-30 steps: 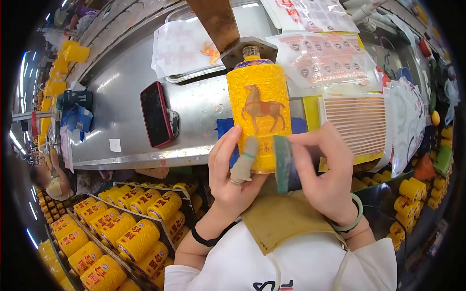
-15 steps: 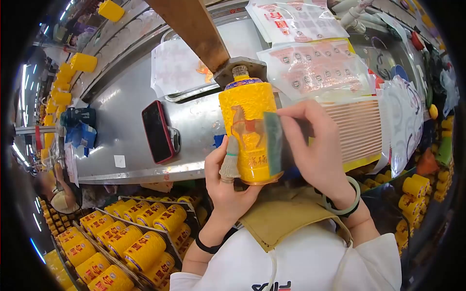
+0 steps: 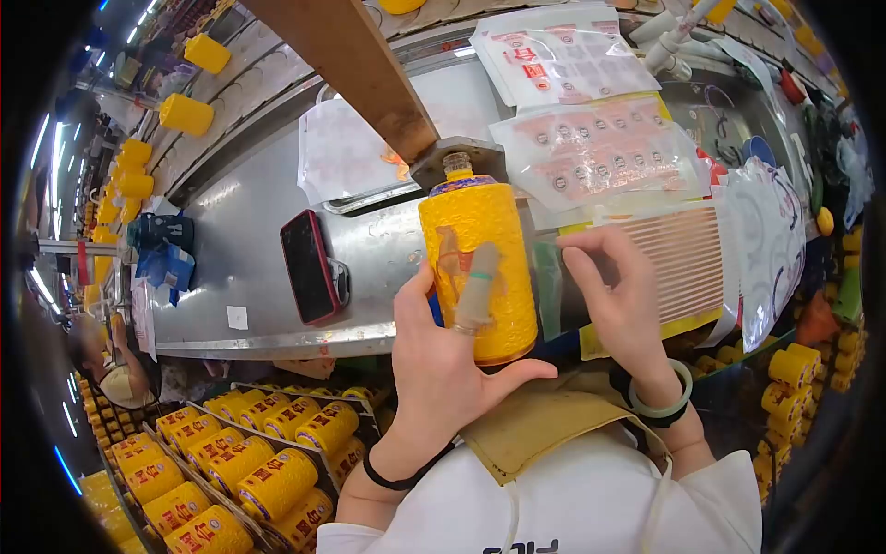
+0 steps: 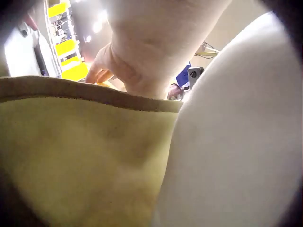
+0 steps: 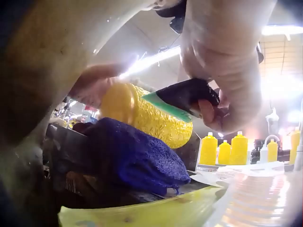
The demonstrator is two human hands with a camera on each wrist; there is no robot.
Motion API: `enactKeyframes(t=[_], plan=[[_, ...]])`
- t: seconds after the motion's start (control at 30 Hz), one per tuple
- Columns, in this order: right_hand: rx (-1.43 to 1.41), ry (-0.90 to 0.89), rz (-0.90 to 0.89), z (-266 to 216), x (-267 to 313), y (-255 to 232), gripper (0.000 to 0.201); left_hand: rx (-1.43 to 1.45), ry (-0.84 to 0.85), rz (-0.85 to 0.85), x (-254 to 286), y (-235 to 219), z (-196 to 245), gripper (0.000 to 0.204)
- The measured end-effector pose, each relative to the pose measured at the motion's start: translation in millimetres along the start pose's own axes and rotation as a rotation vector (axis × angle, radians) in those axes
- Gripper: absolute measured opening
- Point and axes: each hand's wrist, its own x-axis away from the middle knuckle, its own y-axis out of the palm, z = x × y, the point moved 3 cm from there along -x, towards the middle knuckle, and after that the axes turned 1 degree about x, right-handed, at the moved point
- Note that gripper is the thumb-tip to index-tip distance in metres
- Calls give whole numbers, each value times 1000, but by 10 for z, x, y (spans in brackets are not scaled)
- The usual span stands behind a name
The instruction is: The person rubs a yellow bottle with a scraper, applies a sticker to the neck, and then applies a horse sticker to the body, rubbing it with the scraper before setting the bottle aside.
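Note:
A yellow embossed bottle point(image 3: 498, 231) with a horse picture point(image 3: 448, 254) lies with its glass neck against a metal bracket point(image 3: 480, 157). My left hand point(image 3: 434, 365) is at its lower left. One finger, wearing a grey finger cot point(image 3: 475, 295), presses straight across the front. The thumb sticks out beside the base, and other fingers lie along the left side. My right hand point(image 3: 623, 295) pinches a green-edged scraper point(image 3: 548, 286) just right of the bottle. In the right wrist view the green scraper point(image 5: 168, 106) overlaps the bottle point(image 5: 161, 118), its upper part black.
A brown beam point(image 3: 351, 74) runs to the bracket. On the metal bench point(image 3: 231, 277) lie a phone point(image 3: 310, 268), printed transfer sheets point(image 3: 604, 152) and a striped sheet point(image 3: 678, 263). Dark blue cloth point(image 5: 137, 156) sits under the bottle. Racks of yellow bottles point(image 3: 277, 485) stand lower left.
The bottle has turned so its horse picture sits farther left. My left finger has moved across to the bottle's front and the thumb has spread. The scraper has come off the front to the right.

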Motion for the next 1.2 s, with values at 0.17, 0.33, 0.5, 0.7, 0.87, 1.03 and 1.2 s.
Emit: enactKeyframes(t=[0.17,0.33,0.5,0.7,0.87,1.03,1.2], plan=[[-38,-14,-23,6,-12,11,11,-140,-11,-36,-25,11,159,110],[-82,44,-45,71,-19,-9,16,-173,3,-32,-31,12,162,107],[-71,-37,-85,-105,-161,-58,24,200,-46,161,132,200,-137,113],[42,-319,-160,-553,-344,24,34,232,-82,254,186,240,-221,105],[66,-360,-298,-774,-441,106,36,419,-73,311,242,308,-336,93],[352,-733,-250,-796,-707,260,32,330,1,305,258,147,-226,82],[171,-564,-233,-776,-708,200,28,406,-46,480,331,262,-261,83]])
